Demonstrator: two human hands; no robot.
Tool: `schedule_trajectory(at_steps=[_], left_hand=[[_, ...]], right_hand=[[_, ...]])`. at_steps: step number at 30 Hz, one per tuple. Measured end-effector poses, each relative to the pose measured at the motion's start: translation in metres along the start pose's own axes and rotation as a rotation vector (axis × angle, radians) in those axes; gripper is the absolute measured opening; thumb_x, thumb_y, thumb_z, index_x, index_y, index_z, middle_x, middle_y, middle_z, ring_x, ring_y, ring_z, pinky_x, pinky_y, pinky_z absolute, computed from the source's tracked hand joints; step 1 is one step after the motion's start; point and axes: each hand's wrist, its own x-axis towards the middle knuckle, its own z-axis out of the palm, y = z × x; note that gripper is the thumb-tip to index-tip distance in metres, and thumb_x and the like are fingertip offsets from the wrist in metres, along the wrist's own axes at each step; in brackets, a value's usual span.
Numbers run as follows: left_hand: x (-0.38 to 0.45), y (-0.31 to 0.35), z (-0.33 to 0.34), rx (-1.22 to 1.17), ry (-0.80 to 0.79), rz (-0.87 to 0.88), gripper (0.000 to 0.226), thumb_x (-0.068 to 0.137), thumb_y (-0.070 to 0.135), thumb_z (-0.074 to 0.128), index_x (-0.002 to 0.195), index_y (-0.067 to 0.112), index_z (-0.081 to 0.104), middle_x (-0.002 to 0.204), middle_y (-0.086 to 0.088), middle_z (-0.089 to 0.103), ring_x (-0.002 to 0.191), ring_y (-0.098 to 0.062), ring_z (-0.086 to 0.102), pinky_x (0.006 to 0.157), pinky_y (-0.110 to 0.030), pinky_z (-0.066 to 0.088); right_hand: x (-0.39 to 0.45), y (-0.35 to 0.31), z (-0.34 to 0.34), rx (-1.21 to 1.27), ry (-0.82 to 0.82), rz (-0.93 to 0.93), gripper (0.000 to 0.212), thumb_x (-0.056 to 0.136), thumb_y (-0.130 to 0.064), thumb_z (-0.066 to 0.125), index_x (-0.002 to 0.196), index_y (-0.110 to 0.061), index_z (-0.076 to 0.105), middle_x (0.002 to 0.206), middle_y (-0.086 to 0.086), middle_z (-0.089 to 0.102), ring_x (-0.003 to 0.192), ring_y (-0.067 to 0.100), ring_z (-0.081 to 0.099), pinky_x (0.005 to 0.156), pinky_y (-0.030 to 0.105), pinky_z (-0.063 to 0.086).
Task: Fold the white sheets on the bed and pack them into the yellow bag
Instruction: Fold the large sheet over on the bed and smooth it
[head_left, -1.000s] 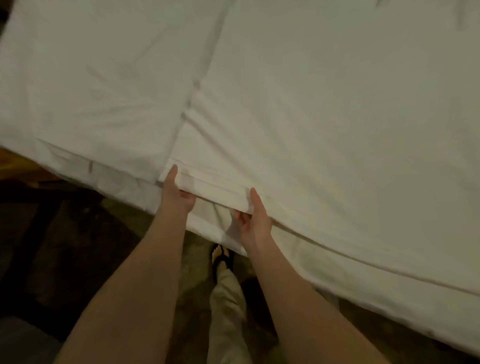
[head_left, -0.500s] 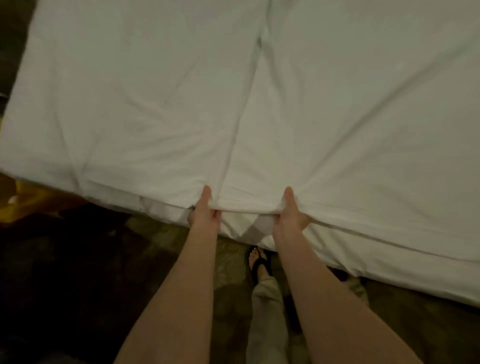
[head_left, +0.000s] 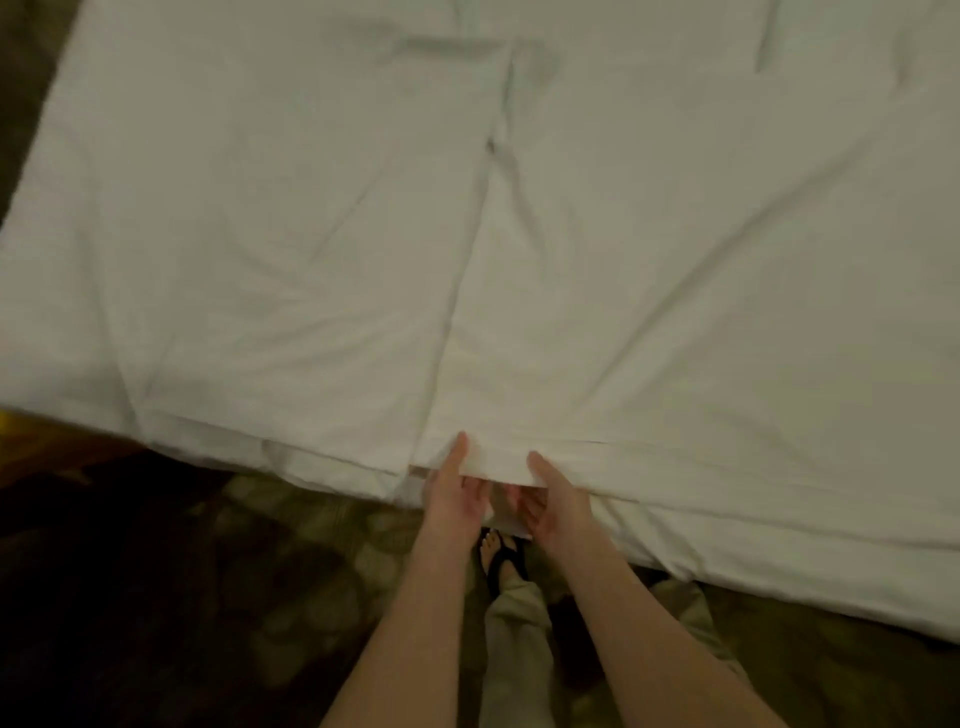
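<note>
You look down in dim, warm light at a dark patterned carpet (head_left: 291, 561) running along the near edge of the bed (head_left: 779, 582).

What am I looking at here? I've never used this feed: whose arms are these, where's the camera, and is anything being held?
There is no machine: these are a person's bare arms, filmed by a camera worn on their head, looking down. A white sheet lies spread over the bed, and a seam or fold runs up its middle. The left hand and right hand both pinch its near edge, thumbs on top and fingers underneath, close together. Below are patterned carpet and the person's foot in a black sandal. A sliver of something yellow shows at the far left edge; I cannot tell if it is the bag.
</note>
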Motion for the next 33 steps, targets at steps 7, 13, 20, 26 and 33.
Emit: schedule_trajectory(at_steps=[7,13,20,26,33], left_hand=[[-0.025,-0.024,0.038,1.409,-0.008,0.003,0.046,0.099,0.037,0.047,0.113,-0.005,0.059,0.094,-0.017,0.072,0.079,-0.026,0.070,0.076,-0.034,0.057],[-0.027,0.053,0.119,1.908,0.168,0.219,0.031,0.095,0.027,0.054,0.085,-0.001,0.065,0.072,-0.009,0.072,0.065,-0.023,0.070,0.061,-0.028,0.056],[0.014,0.105,0.222,1.940,0.225,0.883,0.037,0.095,0.026,0.051,0.129,0.011,0.051,0.129,-0.014,0.056,0.122,-0.030,0.050,0.100,-0.035,0.038],[0.035,0.184,0.286,1.936,0.182,1.126,0.038,0.096,0.020,0.050,0.132,0.009,0.047,0.130,-0.015,0.050,0.121,-0.031,0.049,0.101,-0.037,0.036],[0.076,0.305,0.360,1.967,0.157,1.369,0.043,0.098,0.016,0.045,0.139,0.006,0.039,0.139,-0.019,0.040,0.126,-0.035,0.040,0.105,-0.041,0.033]], right_hand=[[-0.015,-0.096,-0.020,-1.253,-0.337,0.327,0.042,0.098,-0.041,0.044,0.078,-0.009,0.062,0.060,0.001,0.068,0.055,0.011,0.065,0.058,0.021,0.048],[0.001,-0.203,0.019,-1.563,-0.075,-0.522,0.021,0.090,-0.024,0.052,0.090,-0.009,0.066,0.094,0.011,0.070,0.089,0.026,0.067,0.069,0.026,0.045],[0.024,-0.289,0.048,-1.673,0.018,-0.935,0.029,0.096,-0.026,0.049,0.118,-0.010,0.058,0.123,0.011,0.052,0.111,0.028,0.054,0.088,0.030,0.040],[0.044,-0.328,0.121,-1.625,-0.044,-1.024,0.032,0.097,-0.026,0.047,0.124,-0.011,0.055,0.127,0.009,0.049,0.111,0.028,0.055,0.090,0.033,0.041],[0.068,-0.370,0.258,-1.441,-0.068,-1.237,0.038,0.099,-0.026,0.047,0.135,-0.014,0.046,0.136,0.007,0.046,0.120,0.023,0.050,0.092,0.027,0.035]])
